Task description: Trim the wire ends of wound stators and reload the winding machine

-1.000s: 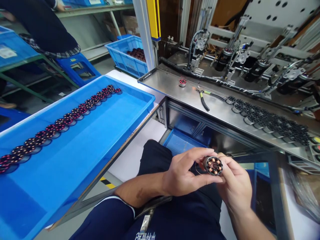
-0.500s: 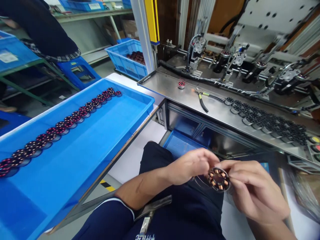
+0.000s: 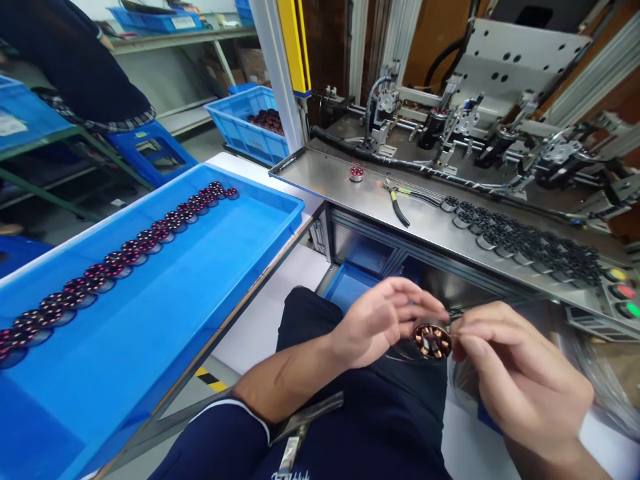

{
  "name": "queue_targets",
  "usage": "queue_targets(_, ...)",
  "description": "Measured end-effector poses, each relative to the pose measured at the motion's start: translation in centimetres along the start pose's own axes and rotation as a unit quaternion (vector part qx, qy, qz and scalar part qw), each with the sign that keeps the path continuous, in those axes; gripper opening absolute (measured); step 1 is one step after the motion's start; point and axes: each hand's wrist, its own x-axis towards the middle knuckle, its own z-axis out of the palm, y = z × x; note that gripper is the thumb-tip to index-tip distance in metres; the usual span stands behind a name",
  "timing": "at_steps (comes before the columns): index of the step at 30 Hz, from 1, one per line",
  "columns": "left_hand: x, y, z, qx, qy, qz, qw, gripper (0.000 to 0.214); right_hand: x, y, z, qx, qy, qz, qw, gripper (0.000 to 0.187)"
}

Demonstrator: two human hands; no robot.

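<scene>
A small round motor stator [image 3: 431,341] with copper windings hangs over my lap, held between both hands. My left hand [image 3: 380,321] pinches its left side, fingers curled. My right hand [image 3: 520,373] grips its right edge with thumb and forefinger. Thin wire leads trail down from the stator. A long row of wound stators [image 3: 125,252] lies in the blue tray [image 3: 165,313] on my left. Dark unwound stator cores [image 3: 525,240] are lined up on the steel bench [image 3: 350,193] in front.
Pliers [image 3: 400,203] and one single stator [image 3: 357,173] lie on the steel bench. Winding machinery [image 3: 465,127] stands behind it. A blue crate of parts [image 3: 250,127] sits at the back. Another person [image 3: 75,67] is at the far left. Coloured buttons [image 3: 620,290] are at right.
The stator has turned and shifted slightly right between my hands. My right hand slid from under it to its right edge. The view tilted a little upward.
</scene>
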Motion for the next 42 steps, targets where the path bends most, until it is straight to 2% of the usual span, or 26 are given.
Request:
queue_targets(1, 0.2, 0.0, -0.2, -0.004, -0.049, -0.074, 0.996, 0.053, 0.1, 0.0, -0.2, 0.006, -0.016, -0.014, 1.000, 0.021)
queue_targets(3, 0.5, -0.1, -0.6, -0.009, -0.146, -0.203, 0.968, 0.066, 0.2, 0.1, -0.7, -0.004, -0.043, -0.039, 0.998, 0.022)
queue_targets(4, 0.5, -0.2, -0.7, -0.012, -0.168, -0.228, 0.959, 0.065, 0.2, 0.2, -0.8, -0.014, -0.049, -0.048, 0.998, 0.023)
queue_targets(5, 0.5, -0.3, -0.7, -0.013, -0.166, -0.222, 0.961, 0.059, 0.2, 0.2, -0.9, -0.027, -0.049, -0.050, 0.997, 0.022)
queue_targets(8, 0.2, -0.4, -0.3, -0.001, -0.082, -0.107, 0.991, 0.040, 0.1, -0.1, -0.9, -0.061, -0.007, -0.020, 0.998, 0.019)
queue_targets(11, -0.1, -0.3, 0.4, 0.006, -0.009, 0.035, 0.999, 0.041, 0.0, -0.3, -0.4, -0.069, 0.032, 0.029, 0.997, 0.016)
queue_targets(13, 0.0, -0.1, 0.5, -0.012, 0.014, 0.088, 0.996, 0.044, 0.0, -0.3, -0.3, -0.039, 0.032, 0.037, 0.998, 0.016)
queue_targets(14, 0.1, -0.1, 0.5, -0.024, 0.018, 0.088, 0.996, 0.046, 0.1, -0.3, -0.3, -0.017, 0.024, 0.032, 0.999, 0.017)
queue_targets(15, 0.3, 0.0, 0.3, -0.033, 0.015, 0.068, 0.997, 0.047, 0.2, -0.3, -0.3, 0.004, 0.015, 0.022, 1.000, 0.018)
queue_targets(17, 0.7, 0.0, -0.2, -0.032, -0.049, -0.053, 0.997, 0.051, 0.4, -0.2, -0.6, 0.029, -0.013, -0.003, 1.000, 0.021)
queue_targets(19, 1.1, -0.1, -0.7, -0.018, -0.164, -0.216, 0.962, 0.069, 0.7, -0.1, -0.9, 0.026, -0.041, -0.022, 0.999, 0.023)
queue_targets(20, 1.1, -0.2, -0.9, -0.013, -0.204, -0.269, 0.941, 0.076, 0.8, 0.0, -1.0, 0.022, -0.048, -0.029, 0.998, 0.023)
queue_targets(21, 1.0, -0.3, -1.0, -0.008, -0.218, -0.289, 0.932, 0.078, 0.8, 0.0, -1.1, 0.017, -0.049, -0.034, 0.998, 0.023)
queue_targets(22, 0.9, -0.3, -1.0, -0.002, -0.204, -0.278, 0.939, 0.075, 0.9, 0.1, -1.1, 0.011, -0.043, -0.038, 0.998, 0.022)
queue_targets(23, 0.7, -0.3, -0.9, 0.005, -0.170, -0.240, 0.956, 0.068, 0.8, 0.1, -1.0, 0.002, -0.030, -0.038, 0.999, 0.021)
queue_targets(26, 0.0, -0.4, -0.3, 0.044, -0.061, -0.085, 0.994, 0.046, 0.7, 0.1, -0.6, -0.031, 0.019, -0.005, 0.999, 0.017)
queue_targets(29, -0.3, -0.5, 0.2, 0.102, 0.001, 0.057, 0.993, 0.051, 0.6, 0.1, -0.2, -0.041, 0.043, 0.033, 0.998, 0.014)
queue_targets(31, -0.4, -0.7, 0.3, 0.137, 0.028, 0.113, 0.984, 0.054, 0.6, 0.1, 0.1, -0.029, 0.045, 0.038, 0.998, 0.014)
queue_targets(35, -0.3, -0.9, 0.3, 0.182, 0.060, 0.155, 0.969, 0.049, 0.6, 0.0, 0.5, 0.014, 0.060, 0.039, 0.997, 0.015)
queue_targets(37, -0.2, -0.9, 0.2, 0.193, 0.059, 0.165, 0.965, 0.041, 0.4, -0.1, 0.8, 0.027, 0.090, 0.052, 0.994, 0.014)
queue_targets(40, 0.0, -0.9, 0.0, 0.175, 0.056, 0.166, 0.969, 0.034, -0.3, -0.3, 1.5, 0.067, 0.125, 0.133, 0.981, 0.015)
queue_targets(42, 0.3, -0.7, -0.2, 0.151, 0.064, 0.163, 0.973, 0.036, -0.7, -0.3, 2.2, 0.152, 0.109, 0.213, 0.959, 0.021)
